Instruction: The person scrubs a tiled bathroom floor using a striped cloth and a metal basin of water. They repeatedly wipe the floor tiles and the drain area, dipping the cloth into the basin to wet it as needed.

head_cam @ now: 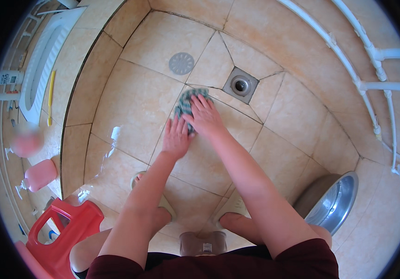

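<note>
A crumpled green-and-white patterned cloth [185, 99] lies on the beige tiled floor [144, 94]. Flat over its right side, my right hand [206, 117] presses it down with the fingers pointing away from me. My left hand [177, 137] is at the cloth's near end, its fingertips on or against the fabric and its palm low over the tiles. The two hands nearly touch, and they hide part of the cloth. Just beyond the cloth are a round grey drain cover [181, 63] and, to the right, a square metal floor drain [240, 85] with an open hole.
At left, a raised tiled ledge [81, 80] holds a squat toilet [43, 66], a yellow toothbrush [51, 97] and a pink pump bottle [41, 175]. A red plastic stool [71, 233] stands below. White pipes [343, 59] and a tilted metal basin [337, 202] are at right.
</note>
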Tool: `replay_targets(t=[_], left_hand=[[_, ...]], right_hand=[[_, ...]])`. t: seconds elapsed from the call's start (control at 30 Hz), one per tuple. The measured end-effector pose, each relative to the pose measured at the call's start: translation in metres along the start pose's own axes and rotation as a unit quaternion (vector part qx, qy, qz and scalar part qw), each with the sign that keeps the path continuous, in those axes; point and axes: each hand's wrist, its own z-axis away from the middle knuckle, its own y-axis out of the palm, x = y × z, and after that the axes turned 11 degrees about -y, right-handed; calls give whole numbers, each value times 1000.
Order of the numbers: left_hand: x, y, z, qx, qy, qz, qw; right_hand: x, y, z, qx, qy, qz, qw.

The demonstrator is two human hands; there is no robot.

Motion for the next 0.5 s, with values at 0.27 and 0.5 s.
replay_targets(t=[0.27,0.5], left_hand=[[13,2,-21,-18,-47,6,999],[3,19,80,78,47,16,996]], right_hand=[[15,-3,-34,50,20,-15,998],[26,32,90,-22,-109,6,994]])
